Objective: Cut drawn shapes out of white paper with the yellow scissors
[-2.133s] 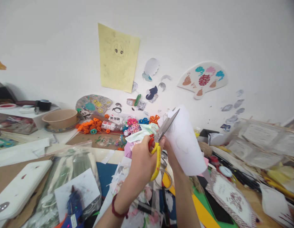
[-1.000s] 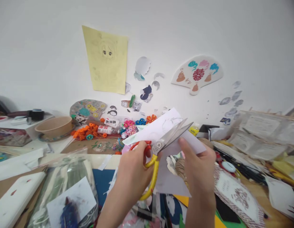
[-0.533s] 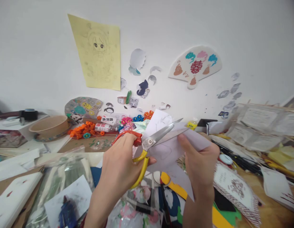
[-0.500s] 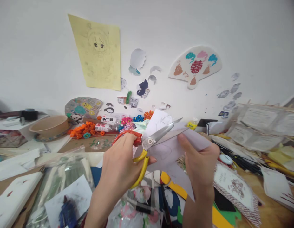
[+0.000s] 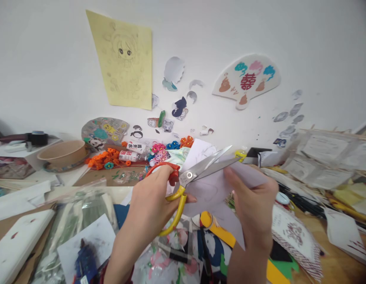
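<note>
My left hand (image 5: 154, 197) is closed round the handles of a pair of scissors (image 5: 189, 176), one handle red and the other yellow. The blades point right and upward, parted by a narrow gap, with the white paper (image 5: 209, 193) at them. My right hand (image 5: 254, 197) pinches the right part of this paper, its thumb close to the lower blade. Faint pencil lines show on the sheet, and one corner hangs down beside my right wrist. Part of the paper stands up behind the blades.
Below the hands lie plastic-wrapped items (image 5: 165, 260) and a yellow strip (image 5: 221, 232). Orange craft flowers (image 5: 104, 159), bottles (image 5: 132, 156) and a tan bowl (image 5: 62, 152) stand farther back. A patterned pennant (image 5: 295, 232) lies right; a yellow drawing (image 5: 126, 67) hangs on the wall.
The scissors and both hands have shifted slightly right in view. The blades look closer together than before. The background has also shifted a little as the head moved.
</note>
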A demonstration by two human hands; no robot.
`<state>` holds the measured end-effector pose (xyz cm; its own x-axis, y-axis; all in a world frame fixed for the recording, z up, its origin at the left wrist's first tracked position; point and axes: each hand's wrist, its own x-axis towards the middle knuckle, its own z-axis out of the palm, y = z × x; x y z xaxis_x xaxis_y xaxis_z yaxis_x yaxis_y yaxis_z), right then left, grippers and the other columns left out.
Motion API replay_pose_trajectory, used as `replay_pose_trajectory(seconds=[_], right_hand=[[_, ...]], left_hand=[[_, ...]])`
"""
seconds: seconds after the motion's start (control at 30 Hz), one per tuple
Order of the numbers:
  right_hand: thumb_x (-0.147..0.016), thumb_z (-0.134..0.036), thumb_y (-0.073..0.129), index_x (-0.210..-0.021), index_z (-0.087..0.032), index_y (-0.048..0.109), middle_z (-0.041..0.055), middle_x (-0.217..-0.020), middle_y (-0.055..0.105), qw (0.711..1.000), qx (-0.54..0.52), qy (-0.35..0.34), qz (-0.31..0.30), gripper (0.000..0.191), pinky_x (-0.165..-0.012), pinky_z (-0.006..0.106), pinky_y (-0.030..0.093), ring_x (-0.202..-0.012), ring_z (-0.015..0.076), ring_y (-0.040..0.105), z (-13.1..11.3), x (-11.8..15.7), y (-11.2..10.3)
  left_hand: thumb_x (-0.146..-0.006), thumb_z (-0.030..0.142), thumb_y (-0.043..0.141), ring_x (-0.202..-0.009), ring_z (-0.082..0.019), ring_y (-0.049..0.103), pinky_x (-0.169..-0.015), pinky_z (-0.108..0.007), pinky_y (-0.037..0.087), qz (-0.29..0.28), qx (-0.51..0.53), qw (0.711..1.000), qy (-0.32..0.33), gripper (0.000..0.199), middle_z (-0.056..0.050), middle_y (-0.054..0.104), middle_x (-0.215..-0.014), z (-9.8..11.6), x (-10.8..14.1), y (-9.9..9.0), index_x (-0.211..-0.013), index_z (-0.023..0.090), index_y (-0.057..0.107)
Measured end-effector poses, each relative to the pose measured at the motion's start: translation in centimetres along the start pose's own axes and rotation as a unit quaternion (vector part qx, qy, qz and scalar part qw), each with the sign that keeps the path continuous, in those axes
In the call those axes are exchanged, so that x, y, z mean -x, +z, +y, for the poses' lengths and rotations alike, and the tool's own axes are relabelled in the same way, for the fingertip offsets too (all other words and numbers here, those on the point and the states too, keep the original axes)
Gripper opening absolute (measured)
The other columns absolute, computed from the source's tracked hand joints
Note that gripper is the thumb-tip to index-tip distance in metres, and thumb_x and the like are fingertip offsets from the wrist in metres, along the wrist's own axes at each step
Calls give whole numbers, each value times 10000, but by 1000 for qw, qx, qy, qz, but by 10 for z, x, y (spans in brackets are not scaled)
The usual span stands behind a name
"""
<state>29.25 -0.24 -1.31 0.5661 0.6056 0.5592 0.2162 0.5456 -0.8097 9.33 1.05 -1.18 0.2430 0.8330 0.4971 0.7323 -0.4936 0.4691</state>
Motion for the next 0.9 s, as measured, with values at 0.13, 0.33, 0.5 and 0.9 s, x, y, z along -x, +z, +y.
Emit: replay_pose_trajectory(seconds=[0.13, 0.33, 0.5, 0.9], right_hand=[[-620, -344, 850, -739, -218, 767, 22, -721, 747, 1000, -8, 2, 4, 192, -599, 324, 591, -631, 178, 666, -5, 1, 2], [-645, -323, 838, -771, -236, 778, 21, -780, 759, 1000, -4, -11, -18, 164, -663, 348, 600, -683, 185, 677, -5, 1, 1], [-663, -288, 833, -772, -235, 783, 18, -781, 764, 999, -7, -27, -29, 132, -657, 327, 599, -688, 180, 681, -5, 1, 0], [-733, -201, 788, -830, -247, 779, -5, -805, 762, 997, -3, -39, -68, 109, -660, 305, 595, -711, 176, 690, -2, 1, -7]], left_hand=[[-763, 300, 624, -668, -161, 517, -594, -256, 319, -3, 15, 1000, 9, 199, 51, 549, -737, 0, 1, -1, -827, 239, 446], [-764, 296, 638, -659, -148, 501, -595, -249, 321, 2, 31, 999, 22, 222, 58, 542, -747, -1, 1, -1, -839, 237, 437], [-773, 304, 642, -665, -145, 496, -600, -249, 320, -11, 35, 999, 18, 233, 57, 539, -755, 0, 2, -3, -829, 234, 427], [-781, 355, 687, -641, -132, 478, -597, -240, 324, -26, 47, 998, 29, 305, 67, 535, -741, 2, 2, -5, -809, 231, 409]])
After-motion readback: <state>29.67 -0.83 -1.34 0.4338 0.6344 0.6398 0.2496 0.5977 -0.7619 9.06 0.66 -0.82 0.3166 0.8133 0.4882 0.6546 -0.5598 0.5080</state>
